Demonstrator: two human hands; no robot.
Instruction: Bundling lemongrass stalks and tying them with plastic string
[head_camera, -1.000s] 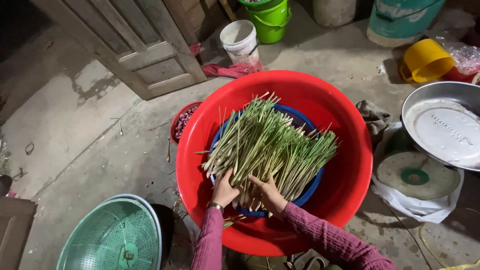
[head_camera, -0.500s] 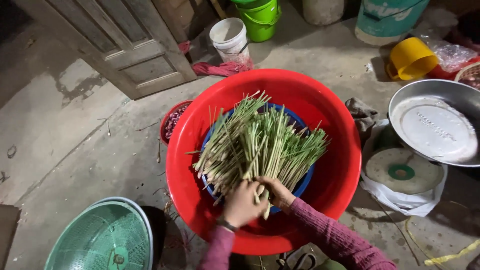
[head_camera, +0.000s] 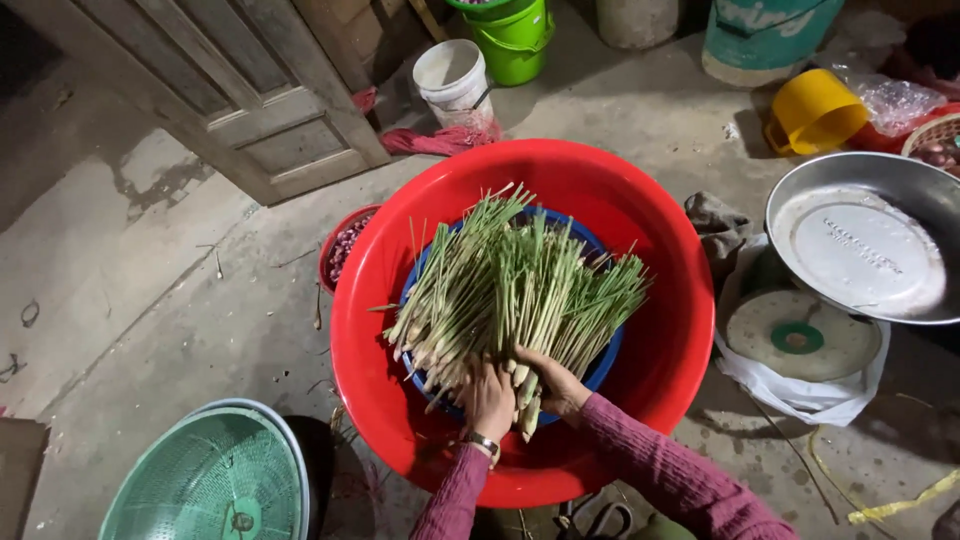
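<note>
**Both hands on lemongrass bundle**

Left hand (head_camera: 487, 398) and right hand (head_camera: 552, 383) lie side by side, fingers curled around the pale root ends of the lemongrass stalks (head_camera: 515, 285). The stalks fan away from the hands across a blue basket (head_camera: 603, 362) set inside a red basin (head_camera: 660, 250) on the floor

Green basket (head_camera: 205, 480) lower left, white bucket (head_camera: 452, 72) and green bucket (head_camera: 512, 35) beside the wooden door (head_camera: 240, 90), yellow jug (head_camera: 812, 112) at right
</note>
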